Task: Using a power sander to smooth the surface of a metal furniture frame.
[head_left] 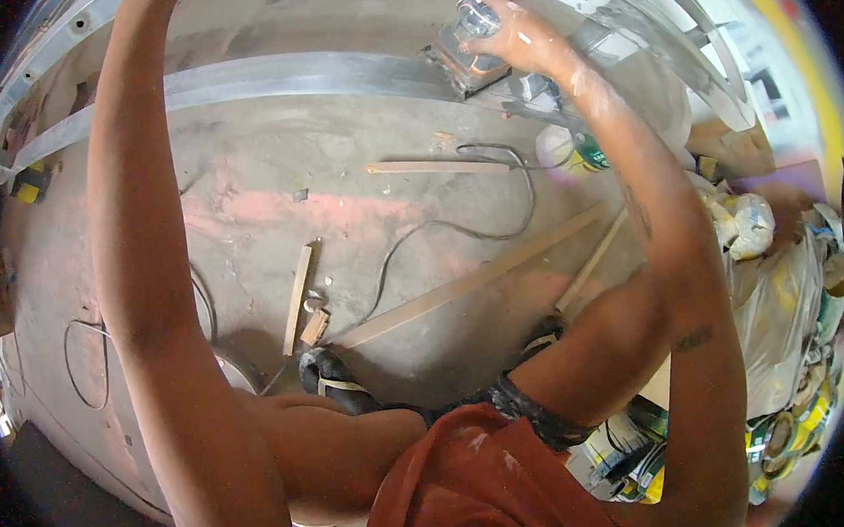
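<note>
One right hand (514,36), fingers wrapped over a palm sander (467,53), presses it against the grey curved panel (285,79); left hand's fingers are out of view. Its trailing cord (439,226) could snag, jerking the sander.

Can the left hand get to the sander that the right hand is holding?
Probably not easily: the left hand runs out of view past the top edge, far left of the sander, which the right hand already covers.

I count one sander (467,53), four long wood strips (462,285) on the floor (244,197), one small block (314,326), and one cable (439,226).
</note>
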A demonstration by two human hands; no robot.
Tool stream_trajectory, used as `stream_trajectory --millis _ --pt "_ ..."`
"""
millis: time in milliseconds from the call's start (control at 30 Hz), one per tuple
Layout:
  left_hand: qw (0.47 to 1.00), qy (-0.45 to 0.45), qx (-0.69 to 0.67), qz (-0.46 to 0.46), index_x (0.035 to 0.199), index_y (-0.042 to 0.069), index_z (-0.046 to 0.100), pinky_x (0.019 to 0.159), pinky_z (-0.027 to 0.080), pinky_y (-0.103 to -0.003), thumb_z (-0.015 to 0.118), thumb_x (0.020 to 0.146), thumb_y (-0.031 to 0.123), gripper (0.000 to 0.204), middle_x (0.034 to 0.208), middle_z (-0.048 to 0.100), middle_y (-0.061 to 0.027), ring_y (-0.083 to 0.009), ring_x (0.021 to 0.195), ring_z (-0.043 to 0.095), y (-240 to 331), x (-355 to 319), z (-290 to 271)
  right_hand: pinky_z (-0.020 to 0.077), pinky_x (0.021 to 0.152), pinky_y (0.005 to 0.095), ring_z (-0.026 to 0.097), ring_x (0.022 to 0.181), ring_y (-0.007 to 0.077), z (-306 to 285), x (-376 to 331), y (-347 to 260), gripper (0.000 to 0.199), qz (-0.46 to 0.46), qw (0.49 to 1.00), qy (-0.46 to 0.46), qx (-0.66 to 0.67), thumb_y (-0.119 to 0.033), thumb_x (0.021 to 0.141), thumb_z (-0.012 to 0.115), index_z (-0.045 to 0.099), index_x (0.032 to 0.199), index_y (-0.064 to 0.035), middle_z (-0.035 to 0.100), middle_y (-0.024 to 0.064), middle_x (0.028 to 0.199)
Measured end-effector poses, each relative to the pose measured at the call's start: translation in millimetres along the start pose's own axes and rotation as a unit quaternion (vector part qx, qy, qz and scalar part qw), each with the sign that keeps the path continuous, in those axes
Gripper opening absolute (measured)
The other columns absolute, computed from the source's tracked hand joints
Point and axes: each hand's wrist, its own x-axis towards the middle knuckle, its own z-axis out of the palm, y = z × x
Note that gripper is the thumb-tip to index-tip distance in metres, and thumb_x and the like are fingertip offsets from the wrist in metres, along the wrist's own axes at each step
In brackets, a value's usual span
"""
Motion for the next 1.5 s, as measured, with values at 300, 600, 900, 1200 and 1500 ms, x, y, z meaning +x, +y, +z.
stream_trajectory --millis 300,600,900,1200,1500 --pt "1.0 0.002 0.022 0.008 0.118 0.007 0.069 0.084 0.053 -0.05 0.082 0.07 0.07 0.08 0.1 0.075 -0.0211 -0.0424 0.099 0.07 -1 -5 1 0.0515 0.101 0.0458 0.064 0.118 0.0404 -18 -31 -58 0.073 0.073 0.995 -0.06 0.036 -0.042 0.085 0.078 0.048 0.148 -0.0223 0.063 0.0235 0.13" --pt "0.999 0.024 0.013 0.023 0.114 0.007 0.069 0.081 0.053 -0.051 0.08 0.07 0.073 0.08 0.093 0.074 -0.0203 -0.0431 0.094 0.07 -4 1 1 0.0512 0.102 0.0452 0.063 0.12 0.0382 -30 -37 -23 0.069 0.016 0.992 -0.063 0.104 -0.038 0.083 0.08 0.053 0.145 -0.0233 0.062 0.0192 0.134" --pt "0.997 0.051 -0.005 0.065 0.112 0.006 0.07 0.085 0.054 -0.053 0.076 0.07 0.077 0.082 0.096 0.074 -0.022 -0.0445 0.097 0.069 -17 -6 11 0.0464 0.109 0.04 0.058 0.128 0.0287 -46 -48 -29 0.071 -0.008 0.979 -0.131 0.155 -0.019 0.08 0.084 0.053 0.145 -0.0166 0.058 0.0135 0.14" --pt "0.999 0.015 -0.006 0.047 0.111 0.005 0.073 0.087 0.054 -0.053 0.077 0.068 0.078 0.085 0.102 0.074 -0.0227 -0.0432 0.101 0.07 -16 -1 6 0.0419 0.114 0.0377 0.054 0.135 0.0252 -54 -44 -13 0.077 -0.045 0.978 -0.173 0.11 -0.012 0.079 0.083 0.048 0.149 -0.009 0.057 0.0119 0.143" --pt "0.999 0.015 -0.022 0.021 0.113 0.006 0.074 0.091 0.055 -0.051 0.078 0.069 0.075 0.083 0.106 0.075 -0.0209 -0.0418 0.105 0.069 -10 -11 0 0.0416 0.113 0.0365 0.053 0.134 0.0251 -56 -34 -19 0.076 -0.014 0.968 -0.195 0.154 -0.012 0.079 0.082 0.049 0.147 -0.0087 0.057 0.0112 0.142"
